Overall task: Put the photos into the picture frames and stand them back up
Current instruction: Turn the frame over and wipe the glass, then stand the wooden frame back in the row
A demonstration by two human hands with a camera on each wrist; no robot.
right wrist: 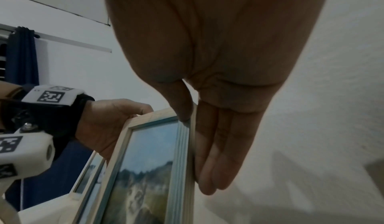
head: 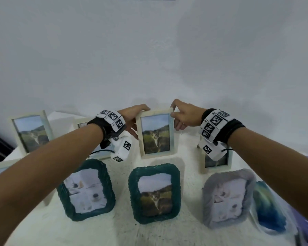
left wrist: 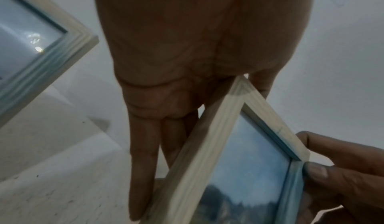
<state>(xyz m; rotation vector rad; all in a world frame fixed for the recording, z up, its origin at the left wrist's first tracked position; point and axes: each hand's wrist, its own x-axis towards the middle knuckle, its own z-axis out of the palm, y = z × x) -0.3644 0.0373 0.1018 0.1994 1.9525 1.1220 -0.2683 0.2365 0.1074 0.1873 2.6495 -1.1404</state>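
While both hands steady it, the pale wooden frame [head: 156, 134] w/ the cat-on-hillside photo [head: 156, 134] stands upright on the white table [head: 114, 231], so the step in hand looks like standing it back up. Left hand [head: 132, 119] clamps the top-left corner, thumb in front, fingers [left wrist: 143, 161] behind. Right hand [head: 183, 116] pinches the top-right corner, thumb on the front edge, fingers [right wrist: 216, 158] flat along the side. Below the grip sit two teal frames [head: 154, 193], a grey fuzzy frame [head: 227, 197], all filled. Next move, prob.: check the back stand bears, then ease both hands off w/o tipping it.
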